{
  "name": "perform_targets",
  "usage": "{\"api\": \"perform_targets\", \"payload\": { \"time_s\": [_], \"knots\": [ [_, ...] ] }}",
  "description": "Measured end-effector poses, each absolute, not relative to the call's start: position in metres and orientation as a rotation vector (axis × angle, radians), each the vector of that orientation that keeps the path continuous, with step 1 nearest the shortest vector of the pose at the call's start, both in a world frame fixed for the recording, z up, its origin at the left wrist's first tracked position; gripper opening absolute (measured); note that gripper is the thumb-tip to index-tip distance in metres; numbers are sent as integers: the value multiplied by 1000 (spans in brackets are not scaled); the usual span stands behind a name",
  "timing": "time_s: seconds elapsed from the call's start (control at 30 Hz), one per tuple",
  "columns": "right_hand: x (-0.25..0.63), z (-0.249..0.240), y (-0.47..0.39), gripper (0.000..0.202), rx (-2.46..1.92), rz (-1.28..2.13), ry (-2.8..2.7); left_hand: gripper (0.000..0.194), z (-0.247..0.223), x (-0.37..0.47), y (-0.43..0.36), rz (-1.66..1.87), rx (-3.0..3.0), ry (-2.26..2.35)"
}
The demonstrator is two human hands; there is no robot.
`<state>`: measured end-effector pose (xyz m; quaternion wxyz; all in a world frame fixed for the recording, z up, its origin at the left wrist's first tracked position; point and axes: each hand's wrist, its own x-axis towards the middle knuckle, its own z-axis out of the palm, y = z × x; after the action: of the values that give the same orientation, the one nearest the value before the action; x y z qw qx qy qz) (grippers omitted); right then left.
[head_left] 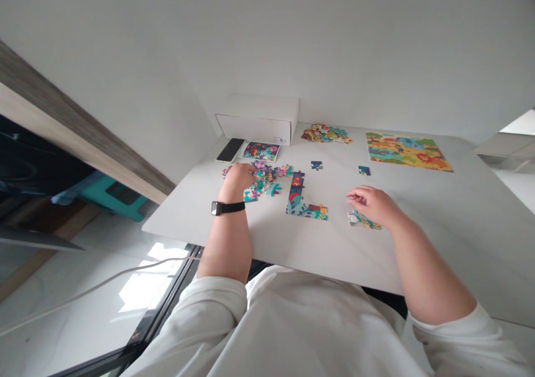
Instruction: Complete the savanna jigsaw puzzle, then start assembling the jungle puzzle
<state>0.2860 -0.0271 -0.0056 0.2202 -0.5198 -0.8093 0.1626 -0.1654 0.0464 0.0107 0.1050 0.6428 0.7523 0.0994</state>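
My left hand (241, 175) reaches into a loose heap of purple, pink and teal jigsaw pieces (261, 183). Its fingertips are hidden among them, so I cannot tell what they hold. My right hand (376, 203) hovers with curled fingers brought together, and no piece shows in them. Just below it lies a small joined section of puzzle (363, 220). Between my hands, an L-shaped joined strip of puzzle (296, 199) lies flat. Two single dark blue pieces, a left one (316, 165) and a right one (364, 170), lie apart beyond it.
Toward the wall stand a white box (254, 127), a phone (230, 150) and a small picture card (261, 151). Another heap of pieces (324, 133) and a yellow animal picture sheet (407, 151) lie at the back. A teal stool (112, 196) stands left of the table.
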Motion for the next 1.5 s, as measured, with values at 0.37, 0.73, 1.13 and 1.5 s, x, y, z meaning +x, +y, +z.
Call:
{"api": "perform_targets", "payload": {
  "time_s": [0.37,0.73,1.13,1.5],
  "knots": [
    [270,-3,-27,19,-1290,412,-2230,56,-10,-120,54,545,2232,1953],
    [209,37,13,17,-1054,411,-2512,43,-3,-142,58,802,1977,1939],
    [106,0,117,45,-1210,351,-2580,32,4,-178,58,848,1553,2138],
    [62,-12,129,48,-1218,313,-2722,40,3,-186,56,643,1490,2274]
  ]
}}
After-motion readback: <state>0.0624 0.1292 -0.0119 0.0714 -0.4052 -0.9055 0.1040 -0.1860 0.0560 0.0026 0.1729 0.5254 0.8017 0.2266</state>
